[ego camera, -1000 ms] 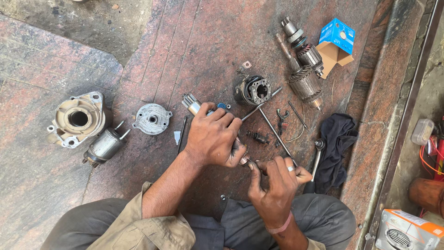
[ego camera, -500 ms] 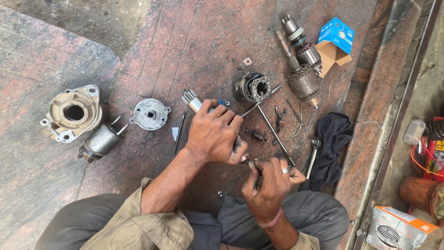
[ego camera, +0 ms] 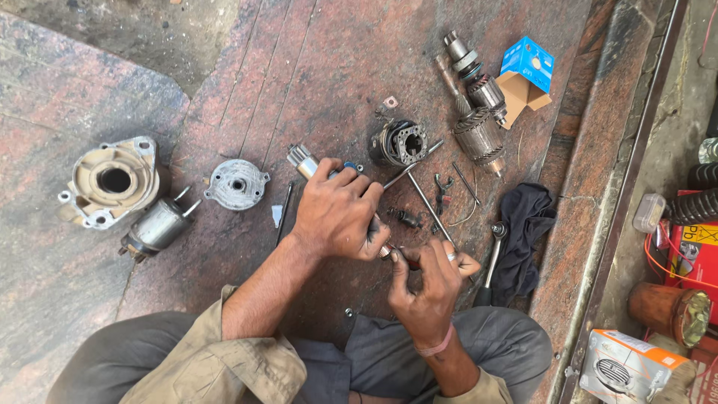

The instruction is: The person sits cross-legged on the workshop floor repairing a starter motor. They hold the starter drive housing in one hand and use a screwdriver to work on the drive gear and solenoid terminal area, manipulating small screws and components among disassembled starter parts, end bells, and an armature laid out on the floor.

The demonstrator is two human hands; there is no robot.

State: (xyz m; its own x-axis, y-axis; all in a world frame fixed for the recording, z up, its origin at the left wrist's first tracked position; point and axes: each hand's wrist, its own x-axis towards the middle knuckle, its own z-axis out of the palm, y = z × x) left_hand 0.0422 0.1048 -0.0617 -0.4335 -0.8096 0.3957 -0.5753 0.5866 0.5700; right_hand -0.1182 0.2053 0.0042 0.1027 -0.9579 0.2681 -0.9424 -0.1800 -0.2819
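Red stone floor carries the dismantled motor parts. Aluminium end housing at 9 o'clock of the hands, cylindrical solenoid just beside it at its 4 o'clock. Round end plate between housing and hands. Armature at 1 o'clock, blue box near it. Black rag at 3 o'clock. Brush holder at 12 o'clock.

Left hand: fingers curled closed round a blue-handled tool.

Right hand: fingertips pinched on a small part, too small to identify. Both hands meet at the part.
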